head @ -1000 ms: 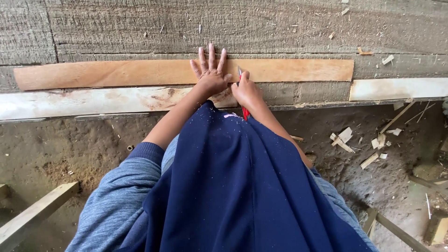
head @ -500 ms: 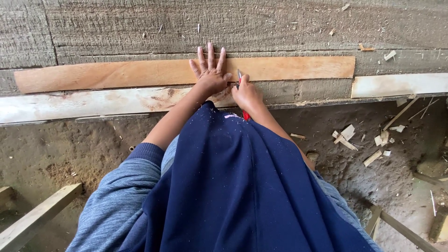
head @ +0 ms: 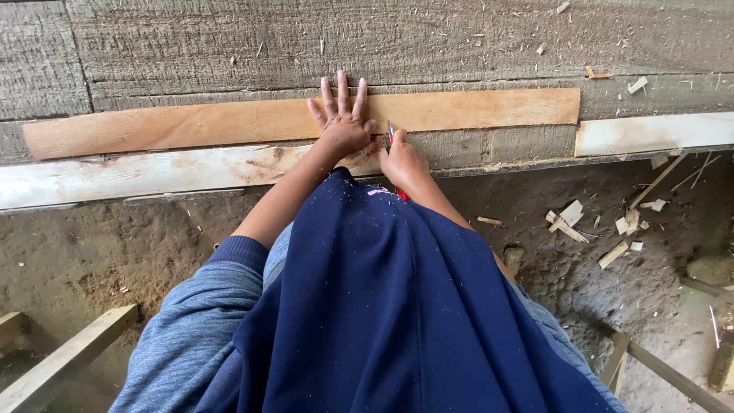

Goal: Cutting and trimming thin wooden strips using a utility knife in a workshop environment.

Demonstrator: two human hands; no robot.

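Here, left hand (head: 342,122) lies flat, fingers spread, on the wooden strip (head: 191,122); right hand (head: 403,160) grips a red-handled tool (head: 391,134).

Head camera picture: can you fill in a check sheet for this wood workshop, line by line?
Surface: rough grey bench, dusted with shavings.
Job's things: long tan strip lies flat along the bench; a whitish board lies just below it, at the bench edge.
Clutter: wood chips on the dirt floor; small bits on the bench top.
Grips: left hand pressed flat on the strip, fingers spread; right hand closed round a thin red-handled tool, its tip at the strip's lower edge.
Cables: nothing seen.
Surroundings: dirt floor; loose timber at lower left; blue clothing fills the middle.
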